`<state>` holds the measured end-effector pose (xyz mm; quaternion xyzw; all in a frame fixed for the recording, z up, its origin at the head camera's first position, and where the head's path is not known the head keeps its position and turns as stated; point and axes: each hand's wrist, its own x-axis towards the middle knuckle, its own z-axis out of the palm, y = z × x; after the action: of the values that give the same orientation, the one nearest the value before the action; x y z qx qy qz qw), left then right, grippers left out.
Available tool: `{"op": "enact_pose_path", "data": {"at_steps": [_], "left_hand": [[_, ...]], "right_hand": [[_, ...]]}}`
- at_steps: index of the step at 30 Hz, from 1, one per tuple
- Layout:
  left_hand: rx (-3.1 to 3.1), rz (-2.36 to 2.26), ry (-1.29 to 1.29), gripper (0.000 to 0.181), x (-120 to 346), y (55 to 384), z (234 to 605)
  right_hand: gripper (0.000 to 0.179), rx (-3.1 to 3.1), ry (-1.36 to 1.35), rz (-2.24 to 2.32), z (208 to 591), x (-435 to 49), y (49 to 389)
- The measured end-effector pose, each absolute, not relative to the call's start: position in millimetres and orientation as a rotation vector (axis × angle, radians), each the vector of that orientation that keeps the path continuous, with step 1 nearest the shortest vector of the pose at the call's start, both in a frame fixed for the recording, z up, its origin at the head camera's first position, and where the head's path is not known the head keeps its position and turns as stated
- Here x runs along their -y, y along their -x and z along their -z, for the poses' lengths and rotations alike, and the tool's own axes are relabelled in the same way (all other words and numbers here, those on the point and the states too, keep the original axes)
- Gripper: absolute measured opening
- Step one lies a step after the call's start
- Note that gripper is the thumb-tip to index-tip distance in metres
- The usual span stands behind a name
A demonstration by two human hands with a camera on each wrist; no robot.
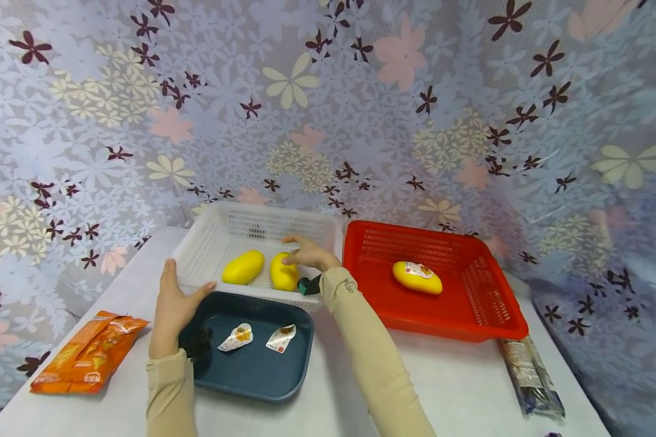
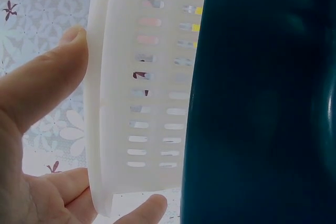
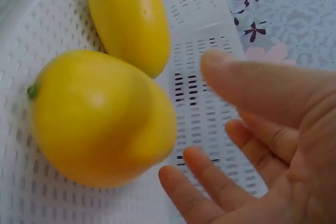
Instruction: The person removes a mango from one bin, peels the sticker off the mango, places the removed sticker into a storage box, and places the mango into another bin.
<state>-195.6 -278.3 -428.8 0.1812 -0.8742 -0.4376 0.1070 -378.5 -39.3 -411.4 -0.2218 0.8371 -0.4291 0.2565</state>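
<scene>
Two smooth yellow mangoes lie in a white perforated basket (image 1: 262,213). My right hand (image 1: 313,254) reaches over the basket's right side beside the nearer mango (image 1: 282,273). Its fingers are spread and apart from that fruit in the right wrist view, where a green stem end shows on the mango (image 3: 100,119). The other mango (image 1: 244,267) lies to its left. At the basket's front left corner is my left hand (image 1: 175,306), thumb and fingers spread. In the left wrist view its thumb (image 2: 58,66) touches or nearly touches the white rim (image 2: 94,93).
In front of the white basket stands a dark blue tray (image 1: 257,373) with two stickers, one a torn-looking label (image 1: 237,337). To the right, a red basket (image 1: 437,329) holds a labelled mango (image 1: 423,283). An orange packet (image 1: 90,355) lies left, and clear-wrapped packages (image 1: 530,376) lie far right.
</scene>
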Motion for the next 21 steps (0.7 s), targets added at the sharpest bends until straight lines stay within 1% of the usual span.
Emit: {"op": "enact_pose_path", "data": {"at_steps": [5, 9, 14, 21], "left_hand": [[2.582, 1.291, -0.543, 0.105, 275.5, 194.2, 426.4], [2.587, 1.287, -0.543, 0.106, 273.8, 192.1, 425.6], [2.572, 1.267, -0.533, 0.104, 272.8, 189.4, 425.7], [2.555, 1.237, -0.508, 0.101, 270.6, 188.9, 424.0]], "right_hand": [[0.061, -2.265, 0.685, 1.171, 399.2, 28.0, 370.0], [0.064, -2.284, 0.781, 1.203, 387.9, 15.5, 356.5], [0.067, -2.309, 0.904, 1.295, 374.7, -9.8, 326.9], [0.071, -2.347, 1.028, 1.407, 369.1, -63.4, 273.7]]}}
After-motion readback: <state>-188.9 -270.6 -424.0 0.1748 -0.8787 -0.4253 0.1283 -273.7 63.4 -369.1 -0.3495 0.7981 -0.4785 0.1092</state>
